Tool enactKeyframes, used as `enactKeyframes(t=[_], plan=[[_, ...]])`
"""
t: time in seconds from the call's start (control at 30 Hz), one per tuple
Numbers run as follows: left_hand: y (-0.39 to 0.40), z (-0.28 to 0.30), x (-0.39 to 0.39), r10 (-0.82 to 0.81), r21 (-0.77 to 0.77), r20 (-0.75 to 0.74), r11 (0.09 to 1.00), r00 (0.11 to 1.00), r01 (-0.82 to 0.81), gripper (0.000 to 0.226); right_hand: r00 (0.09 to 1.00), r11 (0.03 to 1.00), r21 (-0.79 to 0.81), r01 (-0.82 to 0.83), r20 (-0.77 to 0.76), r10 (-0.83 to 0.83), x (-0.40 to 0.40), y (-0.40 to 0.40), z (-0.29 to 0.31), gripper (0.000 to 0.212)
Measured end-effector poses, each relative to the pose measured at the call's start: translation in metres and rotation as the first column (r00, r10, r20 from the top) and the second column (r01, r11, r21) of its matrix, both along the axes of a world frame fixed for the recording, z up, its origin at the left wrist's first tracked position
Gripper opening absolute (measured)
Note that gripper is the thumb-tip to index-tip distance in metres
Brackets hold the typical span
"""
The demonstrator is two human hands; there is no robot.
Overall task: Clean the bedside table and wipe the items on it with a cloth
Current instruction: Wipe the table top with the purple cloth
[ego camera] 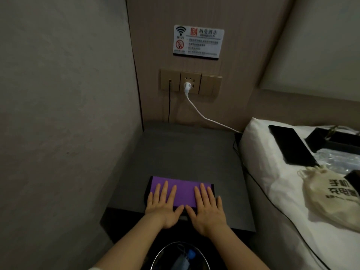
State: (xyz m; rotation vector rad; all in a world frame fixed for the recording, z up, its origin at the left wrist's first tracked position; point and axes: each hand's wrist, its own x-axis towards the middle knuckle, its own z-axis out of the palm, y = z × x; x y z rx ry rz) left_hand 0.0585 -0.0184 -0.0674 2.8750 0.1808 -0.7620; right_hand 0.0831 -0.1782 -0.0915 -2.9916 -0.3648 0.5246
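Observation:
A folded purple cloth (183, 191) with a dark border lies flat near the front edge of the dark grey bedside table (181, 152). My left hand (162, 205) presses flat on the cloth's left half, fingers straight and spread. My right hand (207, 208) presses flat on its right half the same way. The two thumbs nearly meet at the cloth's front edge. Behind the cloth the tabletop is bare.
To the right is a bed with white bedding (282, 182), bearing a black phone (290, 146), a black box (335, 139), a beige printed pouch (329, 195) and clear plastic wrap. A white plug and cable (196, 108) run from the wall socket. A bin (181, 256) stands below.

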Motion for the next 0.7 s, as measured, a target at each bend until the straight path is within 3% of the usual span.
enactKeyframes(t=[0.7], plan=[[-0.003,-0.001,0.145,0.002,-0.001,0.055,1.000,0.998,-0.002,0.074,0.999,0.999,0.011,0.032,0.023,-0.033,0.142,0.001,0.005,0.077]])
